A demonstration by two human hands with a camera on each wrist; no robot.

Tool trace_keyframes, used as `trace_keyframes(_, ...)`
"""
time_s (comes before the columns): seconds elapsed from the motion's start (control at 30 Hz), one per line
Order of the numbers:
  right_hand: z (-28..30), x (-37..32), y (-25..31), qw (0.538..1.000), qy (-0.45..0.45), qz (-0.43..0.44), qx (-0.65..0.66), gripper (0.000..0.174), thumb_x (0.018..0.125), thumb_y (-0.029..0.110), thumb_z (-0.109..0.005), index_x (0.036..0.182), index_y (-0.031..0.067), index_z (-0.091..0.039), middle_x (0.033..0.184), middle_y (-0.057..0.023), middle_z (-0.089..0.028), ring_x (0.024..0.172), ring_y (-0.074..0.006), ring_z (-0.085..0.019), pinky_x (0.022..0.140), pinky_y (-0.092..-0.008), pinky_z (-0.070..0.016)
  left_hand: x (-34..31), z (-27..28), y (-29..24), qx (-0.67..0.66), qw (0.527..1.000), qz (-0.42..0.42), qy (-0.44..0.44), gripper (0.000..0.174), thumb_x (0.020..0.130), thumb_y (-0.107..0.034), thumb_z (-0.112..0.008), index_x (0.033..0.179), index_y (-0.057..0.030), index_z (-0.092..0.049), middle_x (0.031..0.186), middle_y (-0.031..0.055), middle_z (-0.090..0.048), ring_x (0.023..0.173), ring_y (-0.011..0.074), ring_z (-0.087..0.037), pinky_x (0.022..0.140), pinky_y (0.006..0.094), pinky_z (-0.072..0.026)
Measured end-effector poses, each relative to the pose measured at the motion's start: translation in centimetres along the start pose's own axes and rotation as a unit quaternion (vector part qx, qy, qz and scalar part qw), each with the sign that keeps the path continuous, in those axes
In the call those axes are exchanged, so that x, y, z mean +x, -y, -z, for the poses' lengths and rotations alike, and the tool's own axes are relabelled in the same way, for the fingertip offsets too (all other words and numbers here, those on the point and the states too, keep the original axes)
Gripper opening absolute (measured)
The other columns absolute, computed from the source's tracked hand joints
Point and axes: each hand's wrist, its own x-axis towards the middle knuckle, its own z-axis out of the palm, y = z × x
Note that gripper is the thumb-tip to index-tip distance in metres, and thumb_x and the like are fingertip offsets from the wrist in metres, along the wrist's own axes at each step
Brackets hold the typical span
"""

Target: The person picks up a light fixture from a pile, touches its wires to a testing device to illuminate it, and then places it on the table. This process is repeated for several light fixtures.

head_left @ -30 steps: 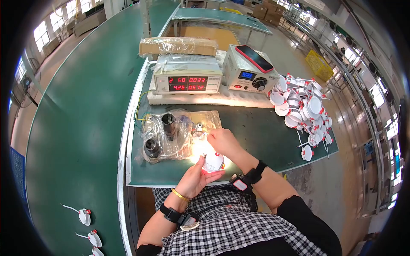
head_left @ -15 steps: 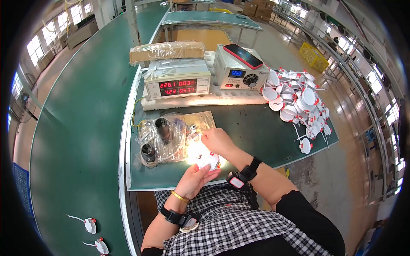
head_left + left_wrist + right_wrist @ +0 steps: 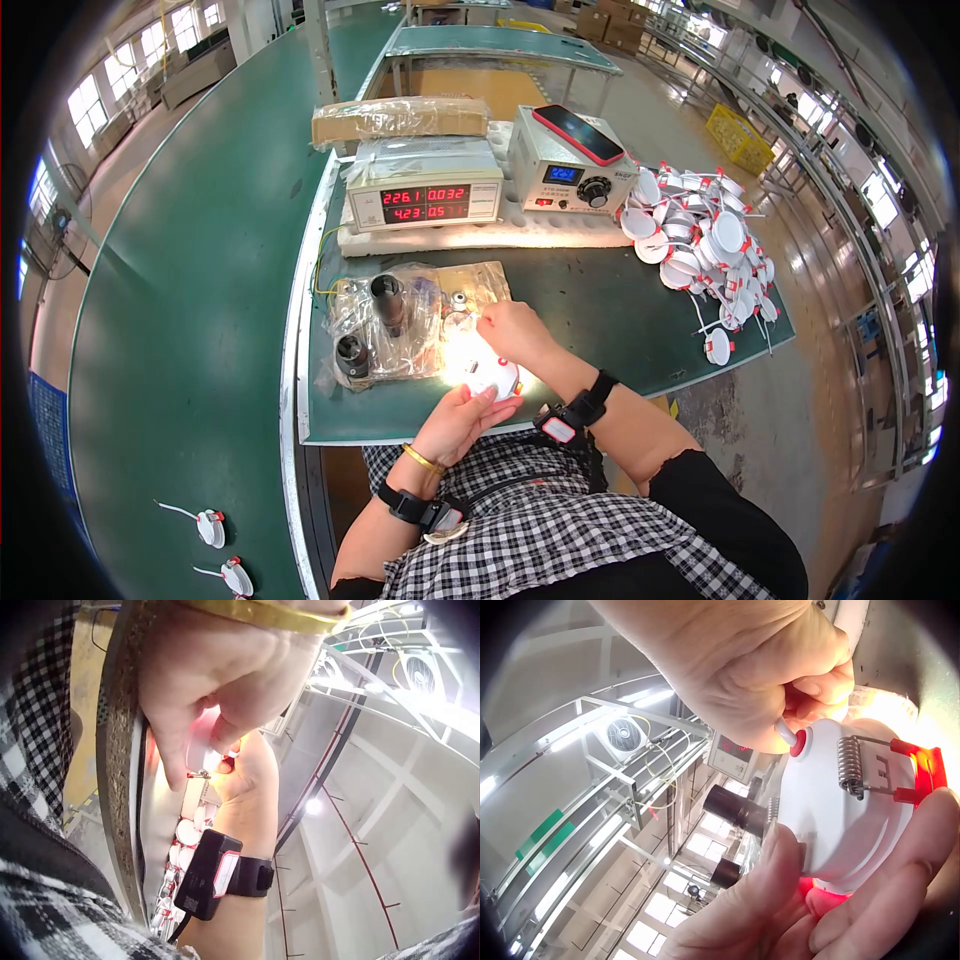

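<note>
A white recessed downlight (image 3: 495, 378) is lit and throws a strong glare onto the table. My left hand (image 3: 450, 428) holds its body, thumb on one side and fingers on the other, as the right wrist view shows. A coil spring (image 3: 850, 766) and a red clip (image 3: 924, 774) sit on the housing. My right hand (image 3: 522, 335) is just beyond the lamp, fingers curled round the white cord (image 3: 786, 733) that leaves a red grommet (image 3: 800, 742). The cord's far end is hidden inside those fingers.
A plastic-wrapped board (image 3: 420, 345) with two black cylinders (image 3: 386, 300) lies left of the hands. Behind stand a meter (image 3: 425, 205) with red digits and a dial box (image 3: 570, 180) carrying a phone (image 3: 578, 134). Many downlights (image 3: 700, 250) are heaped at right.
The meter's red readings have changed slightly. The left hand's hold on the downlight has shifted a little and the lamp has tilted; the right hand stays on the cord. The head view has shifted slightly.
</note>
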Motion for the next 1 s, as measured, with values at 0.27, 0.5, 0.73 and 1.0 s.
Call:
trace_keyframes(0.27, 0.3, 0.0, 0.2, 1.000, 0.003, 0.003, -0.004, 0.026, 0.082, 0.021, -0.053, 0.072, -0.0007, -0.063, 0.071, -0.0242, -0.060, 0.068, -0.0413, -0.061, 0.065, -0.0480, -0.0487, 0.0, 0.0, 0.1, 0.005, 1.000, 0.003, -0.003, 0.037, 0.099, -0.018, -0.047, 0.126, 0.0080, -0.044, 0.120, 0.0170, -0.056, 0.112, 0.0257, -0.058, 0.099, 0.0332, -0.0470)
trace_keyframes(0.5, 0.6, -0.1, 0.5, 1.000, 0.024, -0.014, -0.012, 0.028, 0.080, 0.023, -0.053, 0.075, -0.0012, -0.066, 0.076, -0.0244, -0.063, 0.075, -0.0410, -0.064, 0.072, -0.0484, -0.0512, -0.1, -0.2, -0.8, -0.108, 0.994, 0.032, 0.009, 0.040, 0.100, -0.020, -0.045, 0.128, 0.0081, -0.041, 0.121, 0.0207, -0.055, 0.112, 0.0288, -0.058, 0.101, 0.0353, -0.0460)
trace_keyframes(0.73, 0.8, 0.0, 0.6, 0.999, 0.037, -0.022, -0.015, 0.028, 0.080, 0.023, -0.054, 0.076, -0.0011, -0.066, 0.077, -0.0235, -0.064, 0.076, -0.0403, -0.064, 0.073, -0.0484, -0.0510, -0.1, 0.1, -0.2, -0.046, 0.999, 0.011, 0.010, 0.038, 0.098, -0.017, -0.049, 0.126, 0.0083, -0.043, 0.121, 0.0187, -0.056, 0.112, 0.0274, -0.058, 0.098, 0.0331, -0.0481)
trace_keyframes(1.0, 0.4, -0.1, 0.3, 1.000, 0.004, -0.001, 0.001, 0.025, 0.081, 0.020, -0.054, 0.072, -0.0015, -0.063, 0.072, -0.0246, -0.061, 0.070, -0.0420, -0.061, 0.066, -0.0483, -0.0494, -0.1, -0.1, -0.3, -0.037, 0.999, 0.011, 0.004, 0.036, 0.098, -0.016, -0.049, 0.124, 0.0086, -0.045, 0.120, 0.0168, -0.056, 0.111, 0.0260, -0.059, 0.098, 0.0326, -0.0485)
